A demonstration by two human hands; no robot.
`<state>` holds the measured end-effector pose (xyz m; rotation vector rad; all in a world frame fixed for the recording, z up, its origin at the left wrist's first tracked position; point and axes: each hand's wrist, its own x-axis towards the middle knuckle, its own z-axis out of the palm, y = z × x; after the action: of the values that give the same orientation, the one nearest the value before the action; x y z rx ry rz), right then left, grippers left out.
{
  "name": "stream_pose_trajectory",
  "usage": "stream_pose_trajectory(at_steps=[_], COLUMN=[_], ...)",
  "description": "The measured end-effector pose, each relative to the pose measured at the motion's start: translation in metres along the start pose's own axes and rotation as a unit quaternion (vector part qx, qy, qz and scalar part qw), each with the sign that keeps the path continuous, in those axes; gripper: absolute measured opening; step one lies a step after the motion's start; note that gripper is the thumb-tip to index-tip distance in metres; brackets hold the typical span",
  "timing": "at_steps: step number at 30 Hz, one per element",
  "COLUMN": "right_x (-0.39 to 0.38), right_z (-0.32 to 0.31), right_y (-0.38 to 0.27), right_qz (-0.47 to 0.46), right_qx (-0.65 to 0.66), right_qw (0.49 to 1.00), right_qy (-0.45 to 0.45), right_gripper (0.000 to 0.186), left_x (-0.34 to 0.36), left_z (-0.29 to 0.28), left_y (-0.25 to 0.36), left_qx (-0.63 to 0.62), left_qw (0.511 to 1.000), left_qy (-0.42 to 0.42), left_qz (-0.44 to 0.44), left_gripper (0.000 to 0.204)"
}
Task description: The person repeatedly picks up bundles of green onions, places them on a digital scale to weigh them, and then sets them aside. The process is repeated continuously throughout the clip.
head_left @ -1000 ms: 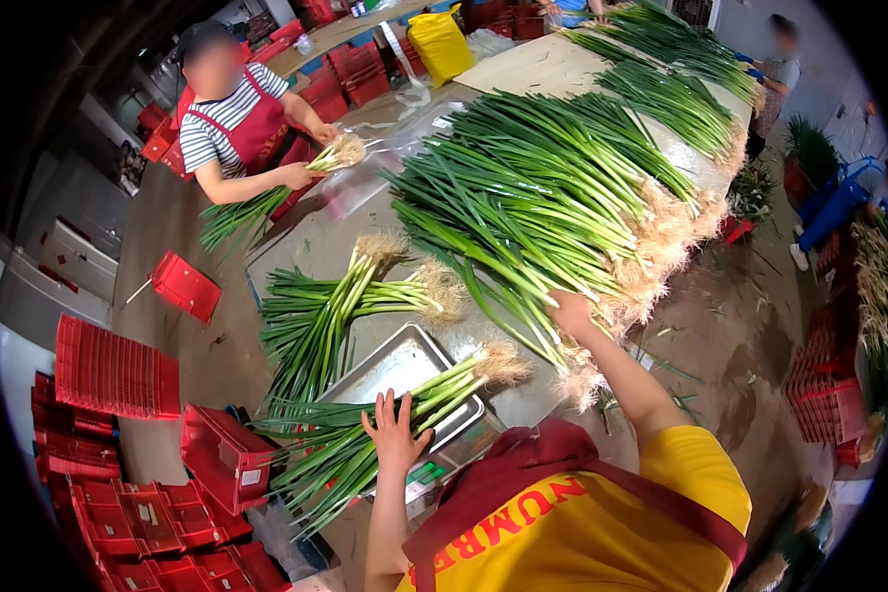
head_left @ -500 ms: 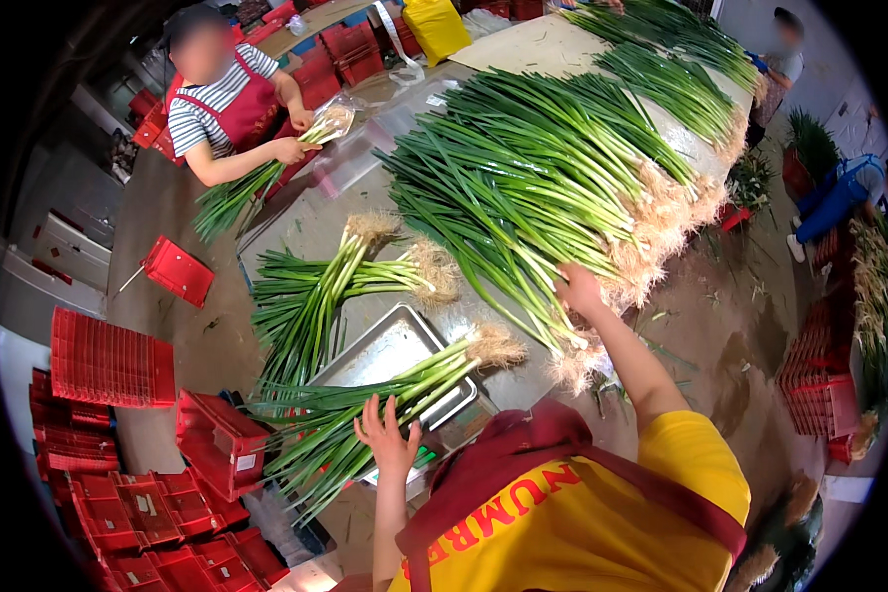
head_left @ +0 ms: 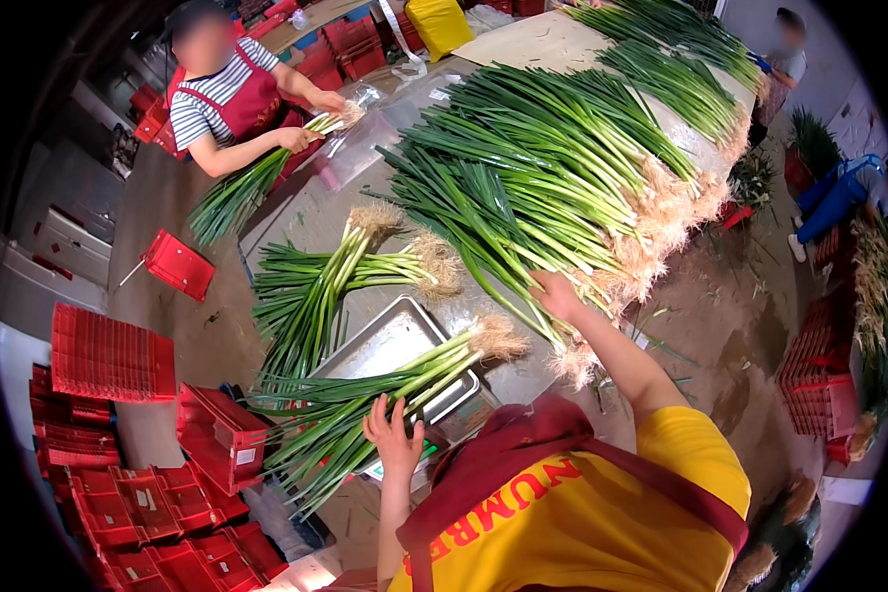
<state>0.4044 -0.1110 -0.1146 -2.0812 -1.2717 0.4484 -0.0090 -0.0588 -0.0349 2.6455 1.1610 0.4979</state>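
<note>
My left hand (head_left: 395, 444) rests with spread fingers at the leaves of a bundle of green onions (head_left: 434, 365), which lies across a steel tray (head_left: 385, 326) on a scale (head_left: 422, 464). My right hand (head_left: 557, 296) grips green stalks at the near side of the big pile of green onions (head_left: 533, 178), their pale roots toward the right. Two more bunches (head_left: 316, 271) lie crossed beyond the tray on the grey table (head_left: 286, 217).
Across the table a co-worker (head_left: 227, 99) holds a bunch with a clear bag at its roots. Other workers (head_left: 784, 69) stand at right. Stacked red crates (head_left: 109, 350) fill the lower left; more (head_left: 814, 385) are at right. A yellow sack (head_left: 437, 25) sits beyond.
My right hand has shifted slightly left among the stalks. My left hand stays about put. The co-worker's bunch has gone into a clear bag at the root end.
</note>
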Motion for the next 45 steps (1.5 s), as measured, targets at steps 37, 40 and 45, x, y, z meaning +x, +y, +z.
stream_pose_trajectory(at_steps=[37, 40, 45], right_x=[-0.025, -0.037, -0.071], right_z=[-0.032, -0.046, -0.09], right_y=[-0.117, -0.173, -0.243], right_qz=[0.119, 0.068, -0.079], right_qx=[0.487, 0.529, 0.472], right_qw=[0.843, 0.806, 0.779], right_qy=[-0.194, -0.256, -0.405], right_gripper=[0.019, 0.021, 0.02], left_x=[-0.026, -0.019, 0.0], left_z=[0.002, 0.001, -0.031], left_y=[-0.009, -0.009, -0.026], left_qx=[-0.047, -0.114, -0.096], left_qw=[0.998, 0.99, 0.981], left_qy=[0.049, 0.074, 0.145], left_qz=[-0.013, -0.041, -0.089], left_gripper=[0.034, 0.032, 0.03])
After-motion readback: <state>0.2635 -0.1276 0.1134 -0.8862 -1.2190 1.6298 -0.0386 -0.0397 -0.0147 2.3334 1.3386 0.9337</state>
